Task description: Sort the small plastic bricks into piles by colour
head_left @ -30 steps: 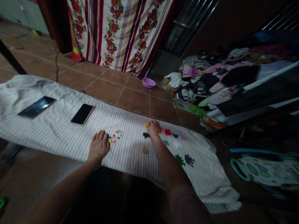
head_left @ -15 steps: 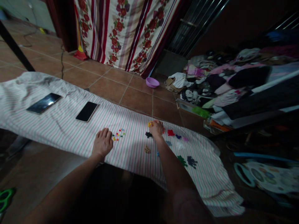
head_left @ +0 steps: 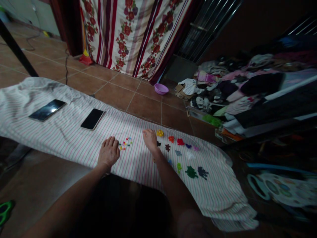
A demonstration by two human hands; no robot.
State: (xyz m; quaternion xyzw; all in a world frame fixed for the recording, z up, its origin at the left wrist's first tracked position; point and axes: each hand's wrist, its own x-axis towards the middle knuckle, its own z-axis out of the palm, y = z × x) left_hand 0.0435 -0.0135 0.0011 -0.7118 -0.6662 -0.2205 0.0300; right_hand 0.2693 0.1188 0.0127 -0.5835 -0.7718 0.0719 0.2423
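My left hand (head_left: pixel 109 152) lies on the striped cloth (head_left: pixel 138 145), palm down with fingers stretched and slightly bent, holding nothing I can see. Just right of its fingertips is a loose scatter of small mixed-colour pieces (head_left: pixel 125 143). My right hand (head_left: pixel 150 138) is over the cloth between that scatter and the sorted piles, fingers stretched to the left, no piece visible in them. Beside it sit a yellow pile (head_left: pixel 159 133) and a black pile (head_left: pixel 158 143), the latter partly hidden. Orange (head_left: pixel 171 139), red (head_left: pixel 180 141) and brown (head_left: pixel 167 147) piles lie farther right.
Dark green (head_left: pixel 191 172) and dark grey (head_left: pixel 203 172) piles lie toward the right of the cloth, with light green (head_left: pixel 179 168) nearby. Two phones, one black-screened (head_left: pixel 92 119), one shiny (head_left: pixel 47 110), rest at left. A purple basin (head_left: pixel 161 89) stands on the tiled floor.
My right hand has moved left, away from the yellow pile, uncovering the orange and brown piles. My left hand has stayed in place.
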